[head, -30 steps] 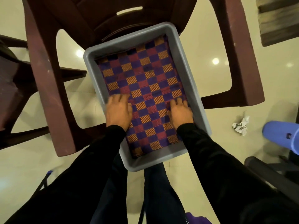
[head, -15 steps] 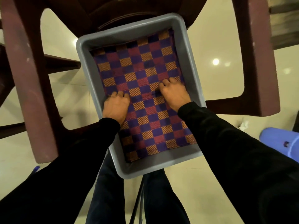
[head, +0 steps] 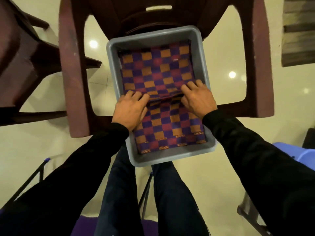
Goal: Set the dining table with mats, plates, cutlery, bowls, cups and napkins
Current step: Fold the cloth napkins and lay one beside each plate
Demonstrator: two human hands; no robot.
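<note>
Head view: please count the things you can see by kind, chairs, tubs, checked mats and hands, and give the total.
Brown chairs: 2, one under the tub, one at left
Grey tub: 1
Checked mat layers visible: 2, far and near
Hands: 2, left hand, right hand
Total: 7

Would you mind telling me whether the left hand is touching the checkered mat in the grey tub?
Touching. The head view shows the left hand lying on the checkered mat, its fingers pressed at a raised fold.
</note>
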